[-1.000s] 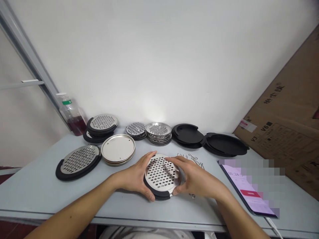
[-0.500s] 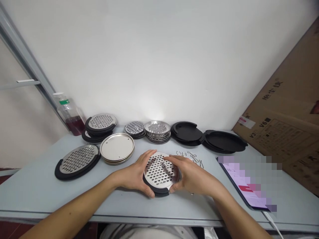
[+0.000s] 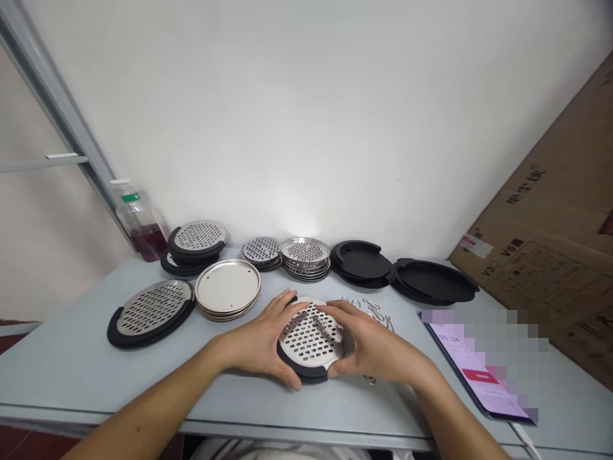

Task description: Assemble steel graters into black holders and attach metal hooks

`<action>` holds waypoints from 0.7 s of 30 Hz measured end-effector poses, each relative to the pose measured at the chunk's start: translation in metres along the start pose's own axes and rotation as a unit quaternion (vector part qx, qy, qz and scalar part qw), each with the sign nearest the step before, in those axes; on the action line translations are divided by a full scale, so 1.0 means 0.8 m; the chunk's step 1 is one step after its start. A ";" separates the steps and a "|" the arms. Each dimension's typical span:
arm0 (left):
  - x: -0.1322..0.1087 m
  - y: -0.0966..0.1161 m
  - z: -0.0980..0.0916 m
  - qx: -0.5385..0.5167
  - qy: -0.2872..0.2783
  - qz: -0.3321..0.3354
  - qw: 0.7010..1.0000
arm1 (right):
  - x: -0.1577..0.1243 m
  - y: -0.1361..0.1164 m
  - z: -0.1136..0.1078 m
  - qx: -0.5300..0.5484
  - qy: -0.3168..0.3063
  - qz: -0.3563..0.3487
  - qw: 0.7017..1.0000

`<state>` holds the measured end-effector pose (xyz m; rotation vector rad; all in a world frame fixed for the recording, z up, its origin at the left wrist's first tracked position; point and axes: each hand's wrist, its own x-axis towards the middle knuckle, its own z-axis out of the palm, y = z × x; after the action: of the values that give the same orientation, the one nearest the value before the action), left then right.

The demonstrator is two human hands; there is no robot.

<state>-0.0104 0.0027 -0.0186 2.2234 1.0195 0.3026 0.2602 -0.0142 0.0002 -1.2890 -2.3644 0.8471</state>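
So I'm standing in the room, looking over the worker's shoulder. Reading this as a clock centred on the perforated disc [image 3: 311, 345], 12 toward the wall: the disc is at the near-middle of the table [image 3: 225, 402], holes facing up, sitting partway inside a black rim [image 3: 306, 374] that shows along its near-left edge.

Both hands are closed around it — left hand [image 3: 265, 338] at 9, right hand [image 3: 376, 342] at 3, thumbs near the close edge, fingers curled over the far edge. My guess is that spread keeps disc and rim pressed together evenly. Can't tell whether it's touching the tabletop or slightly lifted.

Wire clips [image 3: 376, 312] lie loose past the right hand, between 2 and 3, probably there to be easy to reach. Plain metal plates [image 3: 228, 286] are stacked at 10, and a rimmed disc [image 3: 156, 308] lies between 9 and 10.

Further out it looks sorted by kind: rimmed pile [image 3: 201, 236] between 10 and 11, small metal stack [image 3: 261, 250] at 11, shallow metal stack [image 3: 305, 252] at 12, black trays [image 3: 363, 262] at 1, more black trays [image 3: 435, 281] at 2. Phone [image 3: 479, 377] around 3, likely angled so its screen's readable — bottle [image 3: 147, 237] at 10, cardboard box [image 3: 550, 243] around 2.
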 end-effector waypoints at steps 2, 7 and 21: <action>-0.002 0.001 0.000 0.026 -0.004 0.018 0.999 | -0.001 0.003 0.000 -0.003 -0.001 0.003 1.000; -0.001 0.002 0.003 0.087 -0.005 0.077 0.993 | -0.002 0.007 -0.002 -0.009 -0.001 0.008 1.000; 0.001 0.010 0.002 0.045 0.009 0.064 0.997 | 0.001 0.002 0.003 -0.014 -0.031 0.042 0.999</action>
<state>-0.0040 -0.0013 -0.0147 2.3771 0.9192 0.3400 0.2596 -0.0138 -0.0025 -1.4020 -2.3922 0.8945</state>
